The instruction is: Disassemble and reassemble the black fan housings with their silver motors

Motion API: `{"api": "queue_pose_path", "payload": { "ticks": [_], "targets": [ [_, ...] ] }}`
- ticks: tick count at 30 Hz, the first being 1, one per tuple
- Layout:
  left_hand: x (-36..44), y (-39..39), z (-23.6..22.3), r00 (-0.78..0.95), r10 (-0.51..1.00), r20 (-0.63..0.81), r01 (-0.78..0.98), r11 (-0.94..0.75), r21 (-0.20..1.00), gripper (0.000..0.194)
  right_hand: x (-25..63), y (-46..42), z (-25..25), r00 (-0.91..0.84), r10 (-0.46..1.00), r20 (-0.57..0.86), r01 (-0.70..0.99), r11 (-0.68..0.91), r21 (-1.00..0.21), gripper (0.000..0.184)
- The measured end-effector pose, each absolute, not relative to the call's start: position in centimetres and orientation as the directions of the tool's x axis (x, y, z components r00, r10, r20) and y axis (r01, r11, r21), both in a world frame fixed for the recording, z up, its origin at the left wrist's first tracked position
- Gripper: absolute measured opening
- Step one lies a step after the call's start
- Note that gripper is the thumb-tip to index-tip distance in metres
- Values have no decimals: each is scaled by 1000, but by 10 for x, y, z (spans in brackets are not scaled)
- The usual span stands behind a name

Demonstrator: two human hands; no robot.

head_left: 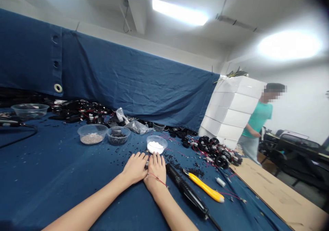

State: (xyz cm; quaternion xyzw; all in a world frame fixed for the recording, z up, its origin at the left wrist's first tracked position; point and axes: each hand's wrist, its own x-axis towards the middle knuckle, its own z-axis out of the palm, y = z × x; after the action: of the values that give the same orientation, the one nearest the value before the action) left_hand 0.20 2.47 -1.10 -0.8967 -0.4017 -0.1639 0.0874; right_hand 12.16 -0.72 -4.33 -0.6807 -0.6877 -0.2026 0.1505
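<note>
Small dark part [147,165], mostly hidden, pinched between both hands on blue cloth [64,176]. Left hand [135,167] and right hand [156,169] touching, fingers curled close. White-filled bowl [156,144] just beyond; black tool [186,190], yellow knife [204,187] to the right.

You are in an assembly workshop: the cloth-covered desk [51,176] carries small-parts bowls [92,133], wired black components [218,154] and a yellow utility knife [204,186], under fluorescent ceiling lights [180,13].

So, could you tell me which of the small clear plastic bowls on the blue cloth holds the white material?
The clear plastic bowl of white material, just beyond both hands; the other two hold brownish and dark bits.
</note>
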Motion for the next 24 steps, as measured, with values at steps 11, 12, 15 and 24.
{"api": "queue_pose_path", "payload": {
  "ticks": [11, 12, 15, 24],
  "targets": [
    [6, 29, -9, 645, 673, 362, 717, -697, 18, 27, 123, -10, -41, -37, 896, 443, 999, 18, 47, 50],
    [6, 29, -10, 644, 675, 360, 716, -698, 27, 26, 123, -10, -41, -41, 895, 444, 999, 22, 48, 49],
    [6, 25, -13, 621, 686, 380, 726, -686, 52, 24, 123, -8, -43, -63, 889, 453, 997, 38, 65, 44],
    [9, 12, -15, 535, 740, 408, 792, -607, 64, 29, 125, -3, -45, -63, 849, 524, 995, 13, 97, 41]
  ]
}}
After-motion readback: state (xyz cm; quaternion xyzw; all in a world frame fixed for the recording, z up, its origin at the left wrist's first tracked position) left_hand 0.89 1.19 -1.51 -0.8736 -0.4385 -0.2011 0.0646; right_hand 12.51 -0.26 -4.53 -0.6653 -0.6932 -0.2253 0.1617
